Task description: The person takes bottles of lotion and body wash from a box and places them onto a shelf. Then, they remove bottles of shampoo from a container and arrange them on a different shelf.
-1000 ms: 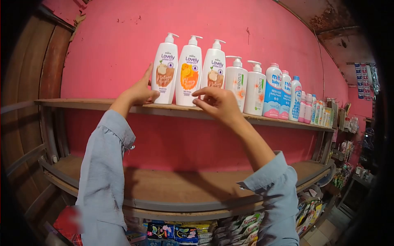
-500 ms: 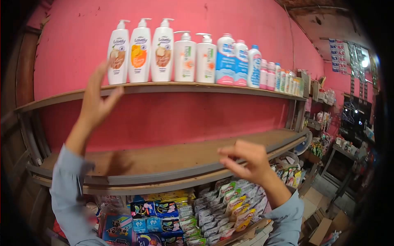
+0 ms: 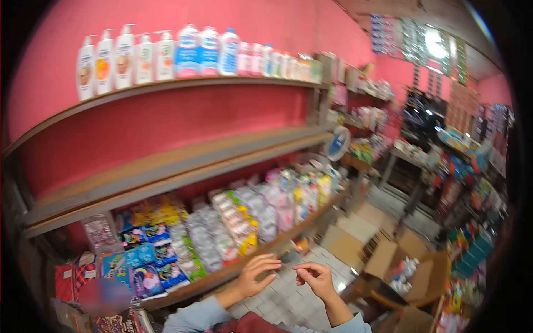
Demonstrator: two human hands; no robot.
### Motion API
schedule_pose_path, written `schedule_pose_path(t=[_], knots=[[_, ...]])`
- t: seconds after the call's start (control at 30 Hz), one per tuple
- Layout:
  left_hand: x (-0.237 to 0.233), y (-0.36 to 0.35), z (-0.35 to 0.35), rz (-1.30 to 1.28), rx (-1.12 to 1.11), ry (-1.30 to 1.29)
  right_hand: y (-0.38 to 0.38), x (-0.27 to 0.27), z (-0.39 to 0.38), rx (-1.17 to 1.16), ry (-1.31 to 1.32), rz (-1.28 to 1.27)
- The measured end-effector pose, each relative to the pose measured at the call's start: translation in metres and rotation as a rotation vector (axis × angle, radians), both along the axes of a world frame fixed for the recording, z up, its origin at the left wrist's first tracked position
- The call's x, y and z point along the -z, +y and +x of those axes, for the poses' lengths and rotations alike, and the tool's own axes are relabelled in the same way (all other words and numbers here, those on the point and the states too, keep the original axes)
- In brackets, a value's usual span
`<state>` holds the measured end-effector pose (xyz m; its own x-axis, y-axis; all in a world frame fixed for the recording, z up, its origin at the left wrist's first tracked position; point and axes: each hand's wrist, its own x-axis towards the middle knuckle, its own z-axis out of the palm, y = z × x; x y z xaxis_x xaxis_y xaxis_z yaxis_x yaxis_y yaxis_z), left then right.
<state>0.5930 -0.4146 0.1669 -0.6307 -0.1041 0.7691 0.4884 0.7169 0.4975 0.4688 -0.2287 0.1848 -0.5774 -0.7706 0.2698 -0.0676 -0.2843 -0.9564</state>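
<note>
My left hand (image 3: 256,276) is low in the middle of the view, fingers apart and a little curved, holding nothing. Just right of it, my right hand (image 3: 314,278) has its fingers curled loosely, with nothing seen in them. The hands do not touch. Behind them lies the bottom shelf (image 3: 222,273) with rows of packets (image 3: 236,219) and blue pad packs (image 3: 147,280). Pump bottles (image 3: 124,56) and blue-and-white bottles (image 3: 208,53) stand in a row on the top shelf (image 3: 166,86).
An open cardboard box (image 3: 383,258) with white items in it sits on the tiled floor (image 3: 277,299) at the right. A round scale (image 3: 337,143) stands beyond the shelf's right end. Packed goods hang and stand along the far right.
The view has turned right and down. Both hands have come down from before the shelves and closer together. The cardboard box is now in fuller view.
</note>
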Motion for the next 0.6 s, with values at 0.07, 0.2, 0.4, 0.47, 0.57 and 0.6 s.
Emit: schedule_pose_path(t=[0.07,0.2,0.4,0.47,0.57,0.6], knots=[[0.046,0.072,-0.043,0.175,0.137,-0.077,0.066,0.033,0.000,0.095,-0.069,0.068],[0.105,0.190,-0.079,0.364,0.417,-0.275,0.171,0.083,0.015,0.318,-0.252,0.115],[0.130,0.273,-0.109,0.385,0.618,-0.600,0.249,0.129,0.035,0.589,-0.438,0.069],[0.135,0.287,-0.125,0.364,0.697,-0.646,0.258,0.135,0.032,0.658,-0.465,0.015],[0.144,0.299,-0.158,0.352,0.808,-0.663,0.266,0.129,0.018,0.713,-0.529,-0.013],[0.149,0.302,-0.171,0.348,0.841,-0.660,0.268,0.135,0.007,0.715,-0.539,0.006]])
